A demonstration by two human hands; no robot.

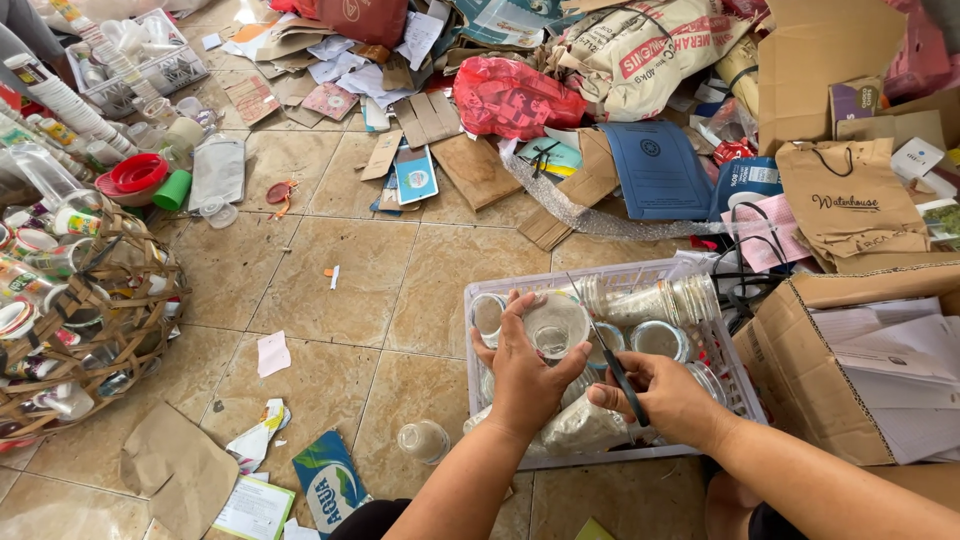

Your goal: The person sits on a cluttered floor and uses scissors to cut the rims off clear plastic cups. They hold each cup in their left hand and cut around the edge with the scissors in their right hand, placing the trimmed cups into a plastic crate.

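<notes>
1. Beige tiled floor [330, 280] strewn with torn paper, flattened cardboard and plastic scraps.
2. Against the far edge: a red plastic bag [515, 97], a printed sack [650, 45], a blue folder [658, 168] and a brown paper bag [848, 200].
3. At the left: a woven basket [95, 330] stuffed with used cups; beyond it, a red lid [137, 172] and a green cup [173, 190].
4. At the right: an open cardboard box [810, 370] holding paper sheets.
5. Straight ahead: a white plastic crate [600, 285] filled with clear cups.
6. Above the crate: left hand [525, 375], fingers curled around a clear plastic cup [556, 325], mouth of the cup tilted toward the camera.
7. Just beside it: right hand [665, 395], fingers pinched shut on a thin dark blade [612, 362], tip slanting up toward the cup's rim; contact between tip and rim impossible to tell.
8. On the floor left of the crate: one more clear cup [422, 440], lying alone.
</notes>
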